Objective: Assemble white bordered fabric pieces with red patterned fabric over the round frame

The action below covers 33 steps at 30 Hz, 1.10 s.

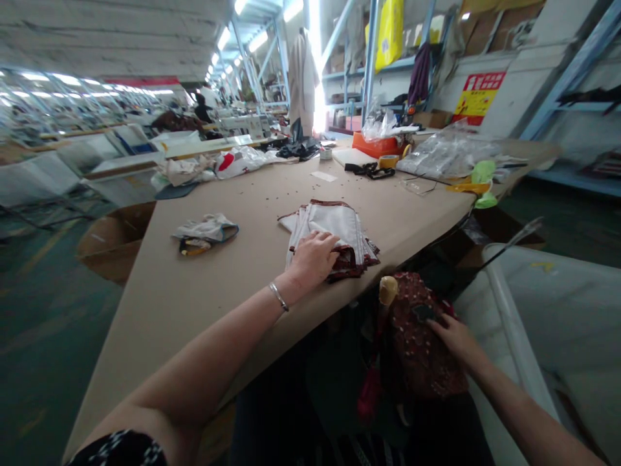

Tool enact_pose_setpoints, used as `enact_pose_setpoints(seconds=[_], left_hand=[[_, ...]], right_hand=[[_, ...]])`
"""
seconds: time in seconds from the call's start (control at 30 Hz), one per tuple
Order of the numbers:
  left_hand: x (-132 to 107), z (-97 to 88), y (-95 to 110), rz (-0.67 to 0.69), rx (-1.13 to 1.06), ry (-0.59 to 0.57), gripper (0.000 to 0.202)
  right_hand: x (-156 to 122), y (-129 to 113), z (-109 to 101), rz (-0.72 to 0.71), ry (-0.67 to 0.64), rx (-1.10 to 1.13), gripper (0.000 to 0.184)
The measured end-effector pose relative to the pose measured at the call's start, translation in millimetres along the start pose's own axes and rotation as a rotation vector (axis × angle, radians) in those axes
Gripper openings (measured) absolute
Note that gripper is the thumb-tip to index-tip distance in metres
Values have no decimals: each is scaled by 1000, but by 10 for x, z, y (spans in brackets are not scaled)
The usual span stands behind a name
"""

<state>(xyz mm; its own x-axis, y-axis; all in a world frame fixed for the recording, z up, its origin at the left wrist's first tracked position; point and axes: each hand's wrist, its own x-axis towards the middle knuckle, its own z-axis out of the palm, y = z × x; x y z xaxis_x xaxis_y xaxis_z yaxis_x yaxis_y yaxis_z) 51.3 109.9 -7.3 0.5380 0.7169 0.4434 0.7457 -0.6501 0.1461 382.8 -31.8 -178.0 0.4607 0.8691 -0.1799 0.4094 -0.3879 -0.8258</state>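
Observation:
My left hand [314, 259] lies on a fanned stack of white cloth pieces with brown edging [334, 220], near the table's right edge. Its fingers are stretched out over the cloth, and a bracelet circles the wrist. Below the table edge, my right hand [453, 336] is at a brown, light-speckled fabric item [412, 349] over my lap. Its fingers are closed at a small dark object [423, 313] whose kind I cannot make out. A tan rounded knob [388, 290] sticks up beside the brown fabric.
White work gloves [208, 228] lie left on the brown-covered table [233, 310]. Farther back are yellow tape [388, 161], an orange tray [373, 145] and clear plastic bags [446, 152]. A white bin [548, 291] stands at right, a cardboard box [114, 239] at left.

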Motion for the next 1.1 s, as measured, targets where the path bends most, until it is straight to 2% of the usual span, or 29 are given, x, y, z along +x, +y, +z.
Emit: enact_pose_setpoints(seconds=[0.03,0.1,0.17,0.23,0.3,0.37,0.43,0.53,0.63,0.73,0.83,0.9,0.97,1.03,1.1], left_hand=[[30,-10,10,-5,14,-11,18],[82,-62,29,-26,31,-13,22],[111,-142,63,-35,47,24,24],[113,-234,123,-22,73,65,23],[93,-325,204,14,104,73,21],[55,-406,284,57,114,61,21],[-5,-470,342,91,101,44,20],[-161,-512,354,103,78,20,20],[-425,-430,301,0,23,49,18],[-755,-218,302,-273,-248,91,14],[-1021,-51,462,-612,-824,105,6],[-1112,-53,633,-796,-1224,208,7],[-1142,-112,798,-919,-1512,338,19],[-1159,-136,923,-1018,-1693,373,29],[-1210,-60,1002,-1108,-1781,297,33]], right_hand=[[39,40,26,-13,74,-86,39],[71,-160,44,-71,173,-84,49],[15,-680,57,-277,220,7,52],[-108,-1360,120,-569,149,17,44],[-245,-2002,252,-866,69,-80,40],[-346,-2461,421,-1012,32,-261,37],[-391,-2693,559,-1037,8,-498,27],[-395,-2702,586,-970,5,-791,20],[-442,-2510,409,-867,74,-909,24],[-630,-2281,211,-805,98,-921,27],[-915,-2078,151,-867,80,-897,31],[-1087,-1937,206,-920,13,-872,33],[-1202,-1768,318,-901,-136,-835,34],[-1251,-1573,454,-780,-301,-701,34],[-1254,-1379,576,-561,-435,-320,27]])
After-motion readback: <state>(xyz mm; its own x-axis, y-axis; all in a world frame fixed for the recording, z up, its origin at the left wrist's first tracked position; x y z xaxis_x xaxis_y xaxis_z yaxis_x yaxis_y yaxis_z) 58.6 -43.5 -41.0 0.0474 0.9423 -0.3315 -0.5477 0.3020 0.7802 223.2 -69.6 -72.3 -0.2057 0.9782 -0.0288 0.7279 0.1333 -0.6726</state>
